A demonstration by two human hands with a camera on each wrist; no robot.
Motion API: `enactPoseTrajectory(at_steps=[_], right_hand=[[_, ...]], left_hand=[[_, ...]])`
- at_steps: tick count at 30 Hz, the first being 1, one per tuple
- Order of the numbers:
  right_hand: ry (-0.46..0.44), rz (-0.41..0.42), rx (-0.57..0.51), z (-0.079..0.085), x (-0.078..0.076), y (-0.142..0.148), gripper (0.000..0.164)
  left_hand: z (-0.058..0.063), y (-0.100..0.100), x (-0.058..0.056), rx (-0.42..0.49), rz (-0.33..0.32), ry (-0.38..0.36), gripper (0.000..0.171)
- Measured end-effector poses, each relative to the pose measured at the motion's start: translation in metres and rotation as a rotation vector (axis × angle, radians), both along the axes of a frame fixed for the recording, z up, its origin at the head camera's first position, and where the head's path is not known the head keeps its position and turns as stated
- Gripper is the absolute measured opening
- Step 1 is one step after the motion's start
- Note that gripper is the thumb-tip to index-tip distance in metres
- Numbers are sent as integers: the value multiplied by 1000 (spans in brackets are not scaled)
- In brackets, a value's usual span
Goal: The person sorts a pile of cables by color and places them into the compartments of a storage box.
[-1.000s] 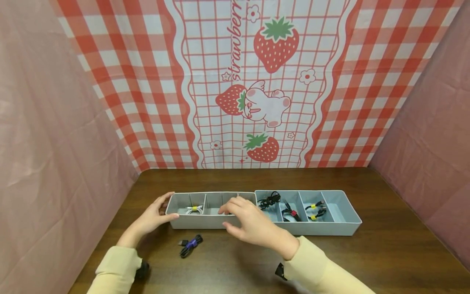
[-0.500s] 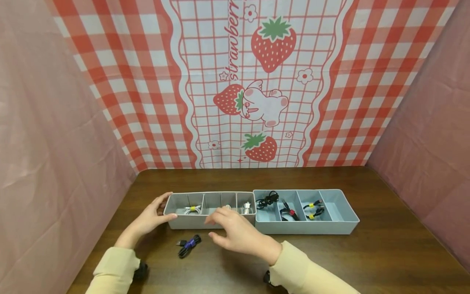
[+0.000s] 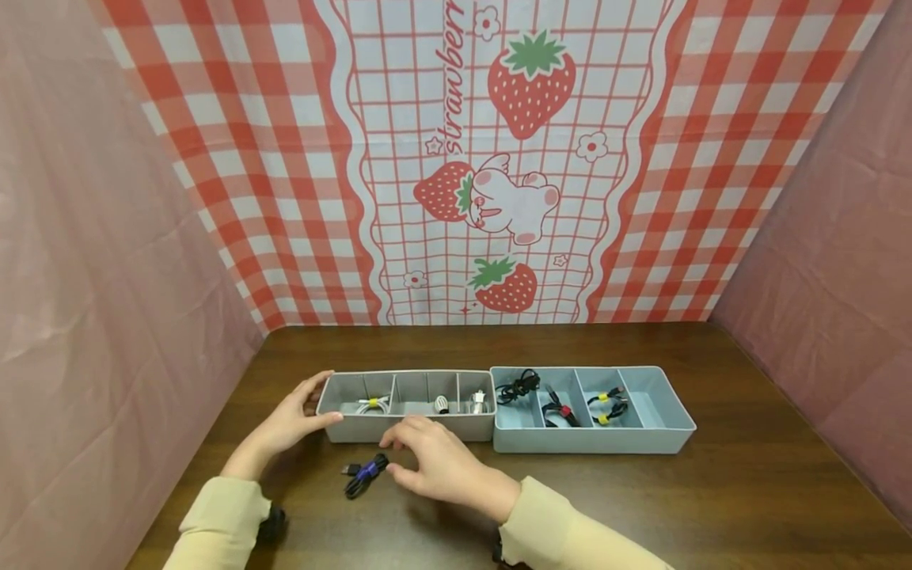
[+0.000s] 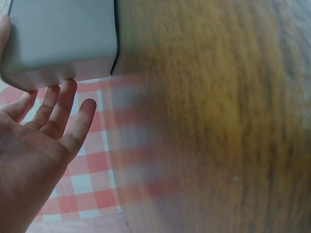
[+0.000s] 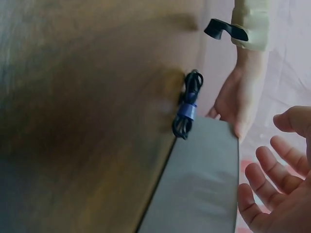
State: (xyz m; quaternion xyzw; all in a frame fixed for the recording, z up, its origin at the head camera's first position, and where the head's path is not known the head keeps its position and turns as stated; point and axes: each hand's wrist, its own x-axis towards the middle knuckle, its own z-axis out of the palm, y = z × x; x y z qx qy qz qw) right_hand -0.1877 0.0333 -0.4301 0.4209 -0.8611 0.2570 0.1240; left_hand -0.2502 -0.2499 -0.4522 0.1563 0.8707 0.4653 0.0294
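Observation:
My left hand holds the left end of a grey divided storage box, thumb at the front rim and fingers against the end wall. In the left wrist view, its fingertips meet the box's grey wall. My right hand hovers in front of the box with nothing in it, fingers loosely bent and thumb apart. Just left of its fingertips lies a black USB cable, coiled and bound with a purple strap. The right wrist view shows the same coiled cable beyond the spread fingers.
White cables, a small white-and-black striped item and a white charger sit in the grey box. A light blue divided box adjoins it, with black cables inside. Checked cloth hangs behind the wooden table.
My right hand has moved left and toward me, from over the grey box to beside the coiled black cable. The left hand stays on the box end.

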Motion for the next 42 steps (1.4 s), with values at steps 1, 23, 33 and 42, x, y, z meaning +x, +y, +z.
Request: enactPoseTrajectory(at_steps=[1, 23, 33, 42], right_hand=[[-13, -4, -3, -2, 0, -1, 25], [-317, -55, -104, -36, -4, -17, 33], [-450, -54, -50, -39, -14, -16, 42], [-498, 53, 33, -39, -27, -13, 45]], left_hand=[[0, 0, 0, 3, -1, 1, 75], [4, 1, 2, 10, -13, 10, 78], [1, 1, 0, -7, 6, -14, 78], [1, 0, -1, -17, 1, -16, 79]])
